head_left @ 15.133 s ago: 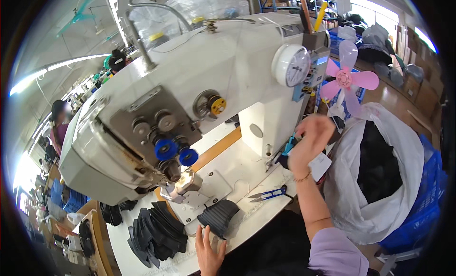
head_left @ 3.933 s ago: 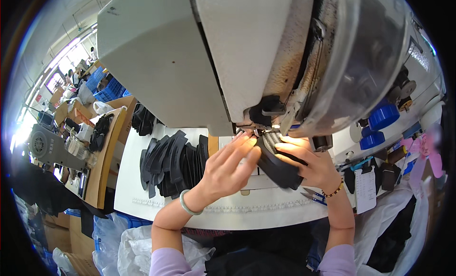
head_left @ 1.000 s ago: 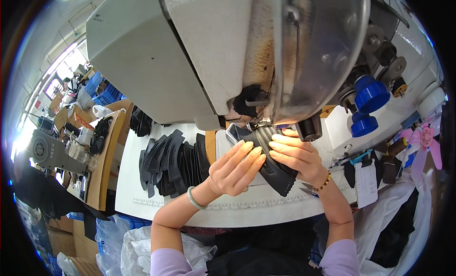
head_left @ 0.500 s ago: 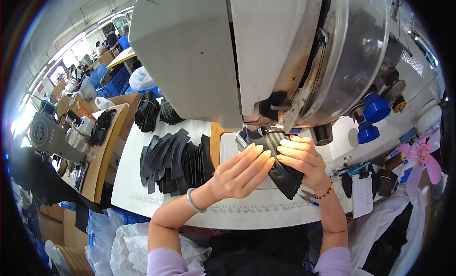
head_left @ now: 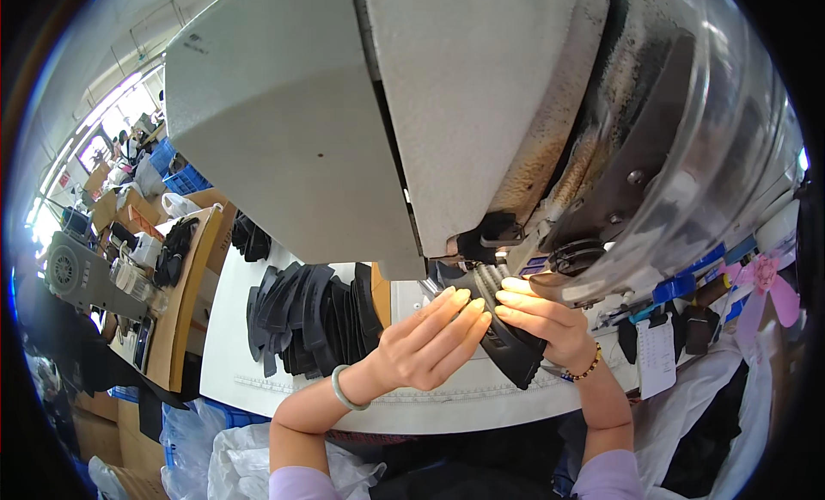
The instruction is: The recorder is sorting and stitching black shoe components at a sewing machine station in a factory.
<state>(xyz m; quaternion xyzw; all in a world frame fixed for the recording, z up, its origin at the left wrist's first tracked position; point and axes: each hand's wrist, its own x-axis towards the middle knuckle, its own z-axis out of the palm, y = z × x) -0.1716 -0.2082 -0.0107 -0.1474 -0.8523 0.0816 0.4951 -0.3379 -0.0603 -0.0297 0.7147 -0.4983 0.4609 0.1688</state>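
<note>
Under the head of a large pale sewing machine (head_left: pixel 481 96), a black leather-like piece (head_left: pixel 509 349) with a ribbed grey band lies beneath the lit needle area. My left hand (head_left: pixel 430 341) presses its closed fingers on the piece's left side. On the right side, my right hand (head_left: pixel 550 324) grips the same piece, fingers bent over it and thumb out of sight. The piece's lower end fans out below my fingertips. The needle and the edge under it are hidden by the machine head.
A stack of black curved pieces (head_left: pixel 314 319) lies left on the white table (head_left: pixel 249 362), which has a ruler strip along its front. Small scissors, partly covered, lie by my right wrist. A pink fan (head_left: pixel 765 275) and a white notepad (head_left: pixel 656 354) are at the right.
The view has come closer to the machine, whose head now looks larger and covers more. My hands keep hold of the black piece, with little change in their grip.
</note>
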